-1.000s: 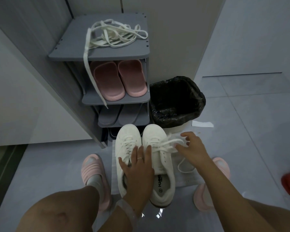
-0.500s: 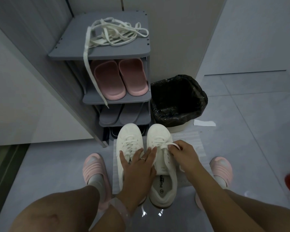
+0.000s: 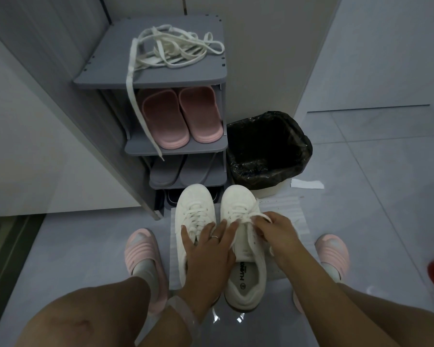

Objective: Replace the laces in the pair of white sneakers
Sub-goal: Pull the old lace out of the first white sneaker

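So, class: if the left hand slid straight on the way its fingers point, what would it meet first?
The left hand lies flat across both white sneakers, fingers pointing toward the toes. It would probably meet the sneakers' laces first, then the shoe rack beyond, though depth is unclear.

White sneakers (image 3: 196, 221) sit on a pale striped mat (image 3: 283, 211). At twelve o'clock, off-white laces (image 3: 176, 50) top a grey rack (image 3: 150, 78) holding pink slippers (image 3: 181, 118); at one o'clock, a black bin liner (image 3: 268, 149).

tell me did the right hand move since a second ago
Yes. The right hand came in toward the right sneaker, off the floor side and onto its laces, which it now pinches.
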Demonstrator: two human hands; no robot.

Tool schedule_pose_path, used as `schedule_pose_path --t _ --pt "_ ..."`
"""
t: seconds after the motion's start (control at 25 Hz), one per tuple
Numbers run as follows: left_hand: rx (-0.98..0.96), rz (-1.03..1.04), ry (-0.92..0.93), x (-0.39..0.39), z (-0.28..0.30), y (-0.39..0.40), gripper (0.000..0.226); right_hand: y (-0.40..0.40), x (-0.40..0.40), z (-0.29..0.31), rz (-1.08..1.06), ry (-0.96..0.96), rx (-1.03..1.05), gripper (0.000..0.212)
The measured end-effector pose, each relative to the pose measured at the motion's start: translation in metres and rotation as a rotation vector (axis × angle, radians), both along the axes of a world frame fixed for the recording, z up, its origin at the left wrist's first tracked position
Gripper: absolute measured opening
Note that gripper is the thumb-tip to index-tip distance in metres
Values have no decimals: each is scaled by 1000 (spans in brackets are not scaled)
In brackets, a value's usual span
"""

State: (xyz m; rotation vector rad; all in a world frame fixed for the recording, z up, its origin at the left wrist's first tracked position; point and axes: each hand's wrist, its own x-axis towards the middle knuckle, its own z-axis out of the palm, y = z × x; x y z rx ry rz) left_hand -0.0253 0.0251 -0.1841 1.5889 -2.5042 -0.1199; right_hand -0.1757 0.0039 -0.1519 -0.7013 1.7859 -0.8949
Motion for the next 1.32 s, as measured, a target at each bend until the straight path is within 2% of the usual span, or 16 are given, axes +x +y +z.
schedule_pose_path --t 0.12,0.2,0.24,0.32,0.44,0.48,0.6,0.72,0.84,1.04,1.12,1.16,1.2,1.24,1.28,1.32 --pt "25 6 -14 -2 0 1 53 -11 -21 27 -409 -123 -294 16" --pt "50 10 -21 -3 0 1 54 -22 -39 43 -505 -154 -462 18" --pt "55 14 -19 -2 0 0 54 -25 -42 44 -490 -169 -459 15" --pt "47 26 -11 -1 -2 1 55 -20 -36 29 -390 -94 -266 7" --pt "20 34 13 -2 -3 2 54 0 -15 -3 -117 280 9 18" --pt "16 34 15 -2 -2 1 54 3 -10 -8 -41 347 26 20" --pt "6 32 18 -1 -2 0 53 2 -2 -5 94 342 6 24" --pt "-6 34 35 -1 -4 1 54 -3 -2 -3 216 459 -2 20" --pt "3 33 22 -1 -4 0 54 -2 1 -5 172 432 -26 18" --pt "12 52 14 -1 -4 1 53 -15 -19 22 -403 284 -372 19" --pt "22 60 -3 0 -3 0 53 -23 -33 31 -503 173 -419 17" --pt "27 62 -11 0 -3 0 54 -24 -35 30 -486 106 -388 7" --pt "28 63 -15 0 -3 0 54 -21 -33 26 -447 116 -317 9" --pt "28 68 -16 -1 -3 0 55 -17 -29 19 -386 181 -232 22" --pt "29 80 -18 -1 -3 -1 57 -12 -24 10 -291 292 -165 23" --pt "27 95 -22 -2 -2 -1 58 -6 -17 6 -159 407 -99 15"
